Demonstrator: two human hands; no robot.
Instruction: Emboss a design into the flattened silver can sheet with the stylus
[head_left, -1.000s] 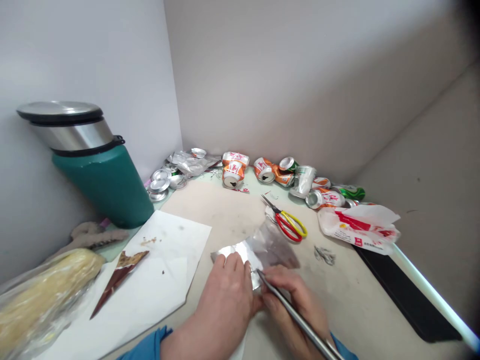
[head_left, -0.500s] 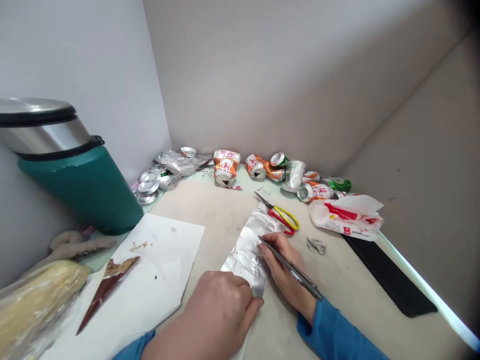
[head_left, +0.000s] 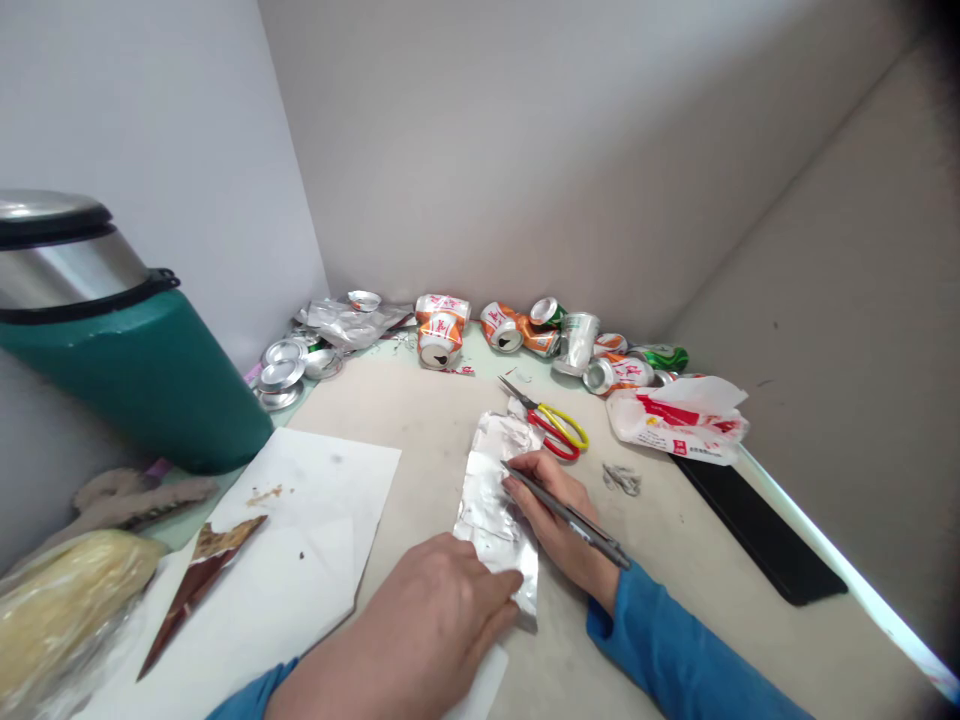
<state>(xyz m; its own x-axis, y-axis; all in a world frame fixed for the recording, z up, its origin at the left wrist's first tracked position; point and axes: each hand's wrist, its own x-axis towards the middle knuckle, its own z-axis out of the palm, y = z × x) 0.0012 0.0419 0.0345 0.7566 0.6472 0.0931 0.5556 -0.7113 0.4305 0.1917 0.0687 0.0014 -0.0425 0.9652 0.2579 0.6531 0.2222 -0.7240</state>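
Note:
A wrinkled silver aluminium sheet (head_left: 491, 495) lies lengthwise before me on the work surface. My left hand (head_left: 442, 605) rests over its near left part, fingers curled, thumb and forefinger at the near end. In my right hand (head_left: 559, 510) is a slim grey pen (head_left: 574, 522), pinched between thumb and fingers. The pen's tip is at the sheet's middle; whether it touches cannot be made out. Scissors (head_left: 555, 425) with one red and one yellow handle lie just beyond, beside the sheet's far right corner. Under my left hand a strip of white paper (head_left: 487, 685) shows.
Crushed drink cans (head_left: 442, 330) line the back wall. Can ends (head_left: 281, 375) are stacked at the back left, near a teal flask (head_left: 142, 370). White paper (head_left: 330, 500) carries a brown wrapper (head_left: 202, 590). Metal scraps (head_left: 621, 480), a plastic packet (head_left: 679, 420) and a black slab (head_left: 757, 525) lie right.
The aluminium sheet has turned from slanting to nearly straight ahead. My left forefinger now reaches further across its near end. The whole view has shifted slightly.

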